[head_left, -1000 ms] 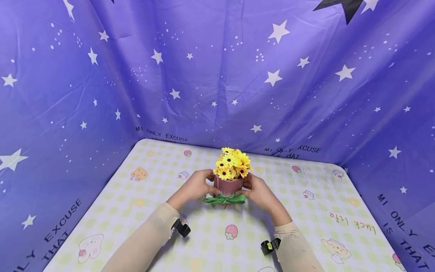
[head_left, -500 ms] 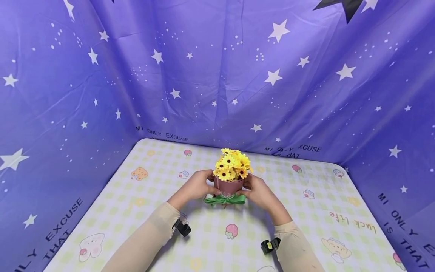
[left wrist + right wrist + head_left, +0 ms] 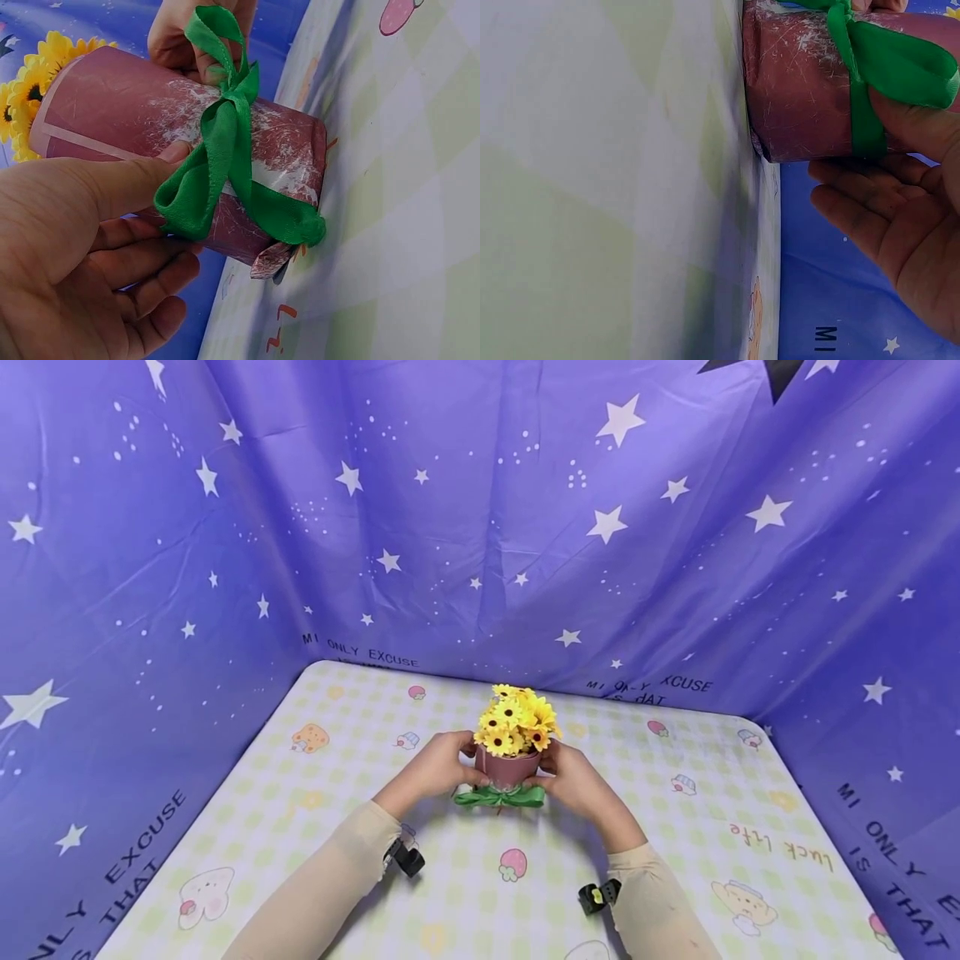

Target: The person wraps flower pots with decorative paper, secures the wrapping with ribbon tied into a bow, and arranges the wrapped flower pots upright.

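Note:
A dusky-red flowerpot (image 3: 507,768) stands upright on the table, full of yellow flowers (image 3: 517,718) with dark centres. Round its lower part runs a green ribbon (image 3: 229,142) tied in a bow at the front. My left hand (image 3: 444,766) grips the pot from the left, thumb on the front and fingers behind. From the other side my right hand (image 3: 572,782) holds it the same way, its thumb beside the bow in the right wrist view. White scuffs mark the pot's wall in both wrist views. The far fingers are partly hidden behind the pot.
The table (image 3: 337,893) wears a pale green checked cloth with printed strawberries and cartoon figures. Purple curtains (image 3: 465,527) with white stars hang along the back and both sides. Black straps with small devices (image 3: 598,897) sit at both wrists.
The whole head view has shifted slightly, with the curtain pattern a little higher. Both hands keep their hold on the flowerpot, which stays in place on the table.

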### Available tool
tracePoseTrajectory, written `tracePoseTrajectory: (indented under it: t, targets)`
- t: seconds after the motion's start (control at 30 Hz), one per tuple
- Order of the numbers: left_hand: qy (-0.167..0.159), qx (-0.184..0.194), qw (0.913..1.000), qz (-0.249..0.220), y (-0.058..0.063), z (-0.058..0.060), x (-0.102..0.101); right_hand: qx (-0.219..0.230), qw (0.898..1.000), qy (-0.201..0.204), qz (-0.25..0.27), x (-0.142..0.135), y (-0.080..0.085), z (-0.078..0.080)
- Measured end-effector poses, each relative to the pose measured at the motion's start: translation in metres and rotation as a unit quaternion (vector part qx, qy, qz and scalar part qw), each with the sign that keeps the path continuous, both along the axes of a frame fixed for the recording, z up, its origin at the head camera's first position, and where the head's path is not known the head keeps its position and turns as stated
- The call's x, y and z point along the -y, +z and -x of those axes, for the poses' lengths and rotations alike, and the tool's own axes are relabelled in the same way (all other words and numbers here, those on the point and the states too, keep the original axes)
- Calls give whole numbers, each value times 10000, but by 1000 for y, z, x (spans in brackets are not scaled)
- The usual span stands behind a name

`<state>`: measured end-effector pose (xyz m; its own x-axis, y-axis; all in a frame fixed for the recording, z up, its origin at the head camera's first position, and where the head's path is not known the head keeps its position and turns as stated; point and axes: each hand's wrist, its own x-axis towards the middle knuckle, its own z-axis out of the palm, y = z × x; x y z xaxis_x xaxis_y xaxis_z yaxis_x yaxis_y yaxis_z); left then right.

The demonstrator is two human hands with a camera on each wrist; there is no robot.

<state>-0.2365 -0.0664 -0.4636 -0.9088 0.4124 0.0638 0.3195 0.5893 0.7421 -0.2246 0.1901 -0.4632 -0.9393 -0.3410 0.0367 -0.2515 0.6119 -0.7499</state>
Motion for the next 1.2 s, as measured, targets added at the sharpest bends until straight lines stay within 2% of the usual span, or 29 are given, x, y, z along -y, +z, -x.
tracePoseTrajectory:
  t: [0.57, 0.93, 1.2]
  targets:
    - [55, -114, 9999, 65, 2, -1, -3, 56, 9999, -71, 71, -1, -2, 1]
    - [42, -61, 9999, 144, 4, -4, -3, -61, 9999, 97, 88, -1, -4, 2]
    - [3, -51, 9997, 241, 3, -5, -3, 101, 9999, -17, 92, 0, -5, 0]
